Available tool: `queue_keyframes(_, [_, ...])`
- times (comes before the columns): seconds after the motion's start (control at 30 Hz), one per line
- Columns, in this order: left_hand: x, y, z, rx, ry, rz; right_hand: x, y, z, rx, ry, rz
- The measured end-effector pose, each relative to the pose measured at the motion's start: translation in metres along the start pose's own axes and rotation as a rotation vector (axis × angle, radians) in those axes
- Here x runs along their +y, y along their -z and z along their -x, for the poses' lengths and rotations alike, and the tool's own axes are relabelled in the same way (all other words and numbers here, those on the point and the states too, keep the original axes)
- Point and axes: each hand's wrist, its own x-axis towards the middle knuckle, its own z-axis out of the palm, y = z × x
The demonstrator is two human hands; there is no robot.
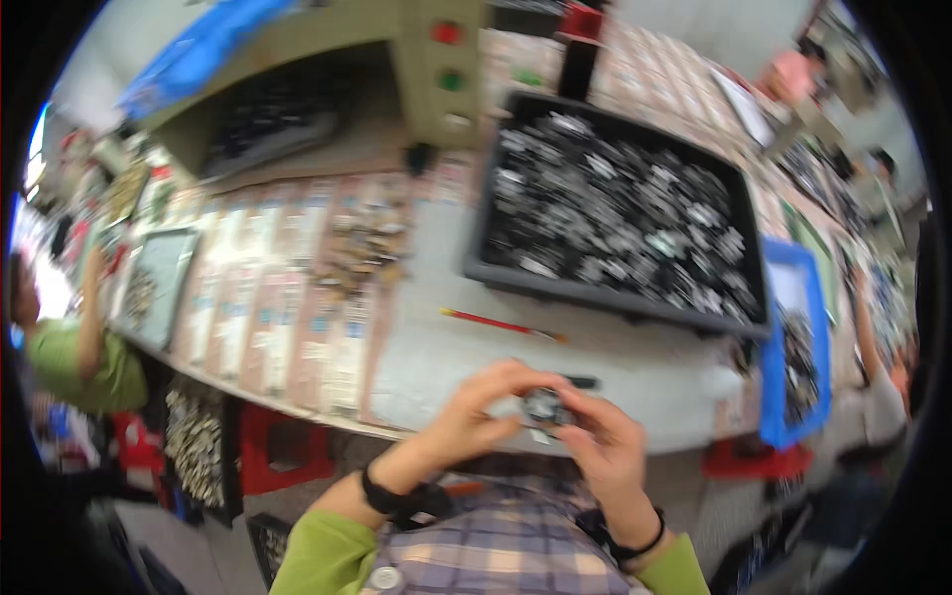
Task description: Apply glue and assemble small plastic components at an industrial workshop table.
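At the table's near edge, my left hand [484, 409] and my right hand [607, 444] meet around a small dark and silvery part [543, 404]. The fingers of both hands close on it from either side; blur hides its exact kind. Just beyond my right fingertips lies a short dark stick-like object [583, 382], partly covered. A thin red stick with yellow ends [501, 323], like a brush or pencil, rests on the pale work sheet [426, 367]. Past it stands a large black bin [615, 304] heaped with black and silvery parts [615, 208].
A pile of small brownish pieces [362, 248] lies left of the sheet. A greenish machine frame [421, 69] with red and green buttons stands behind. On the right sits a blue tray [823, 367] of parts. Red stools [283, 451] are below; a person in green [84, 362] works left.
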Motion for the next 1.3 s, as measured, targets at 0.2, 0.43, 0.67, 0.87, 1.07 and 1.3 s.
queue_keyframes(0.2, [-0.002, -0.019, 0.001, 0.047, -0.113, 0.147, 0.018, 0.002, 0.008, 0.152, 0.146, 0.090])
queue_keyframes(0.43, [0.008, 0.001, 0.004, 0.096, -0.168, 0.113, -0.009, 0.001, 0.004, -0.106, -0.002, 0.057])
queue_keyframes(0.67, [0.011, 0.009, 0.003, 0.038, -0.170, 0.077, -0.011, 0.009, 0.000, -0.195, 0.021, 0.091])
queue_keyframes(0.87, [0.015, 0.007, 0.003, 0.077, -0.204, -0.166, -0.009, 0.011, -0.001, -0.174, -0.028, 0.186])
queue_keyframes(1.07, [0.013, -0.002, 0.001, 0.149, -0.400, -0.295, 0.001, 0.003, 0.003, -0.069, -0.019, 0.092])
queue_keyframes(1.3, [0.014, -0.001, 0.002, 0.151, -0.475, -0.381, -0.006, 0.001, 0.001, -0.119, 0.025, 0.280])
